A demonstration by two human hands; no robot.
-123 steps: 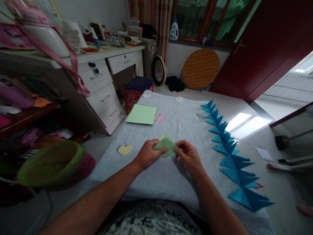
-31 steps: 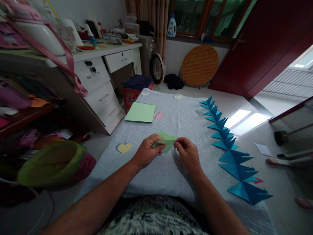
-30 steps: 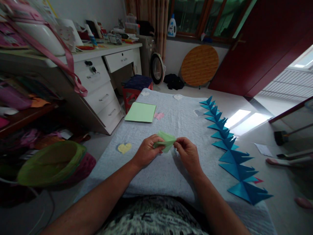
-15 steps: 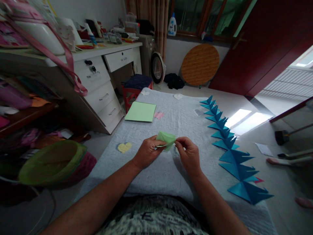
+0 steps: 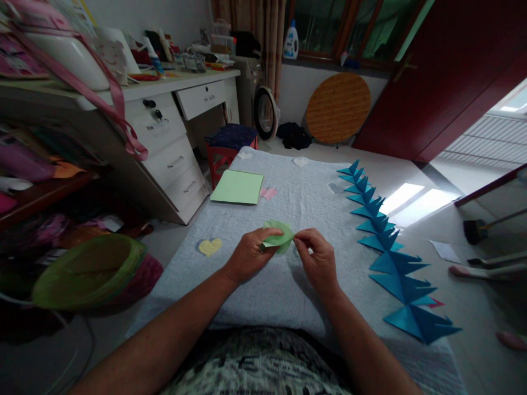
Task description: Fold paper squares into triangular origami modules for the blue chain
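Note:
Between my hands, above the cloth-covered table, is a partly folded sheet of light green paper. My left hand grips its left side, with the thumb on top and the fingers beneath. At the paper's right tip, my right hand pinches a corner between thumb and forefinger. A flat stack of light green paper lies farther off to the left. Along the table's right side runs a row of several blue folded paper cranes, set close together.
Left of the table stand a white desk with drawers and a green-lined waste bin. A red stool touches the far left area. Beyond are an open washing machine door and a round wooden tabletop.
The green paper now bulges into a rounder, more open shape between my hands. My right fingers still pinch its tip and have shifted very slightly left.

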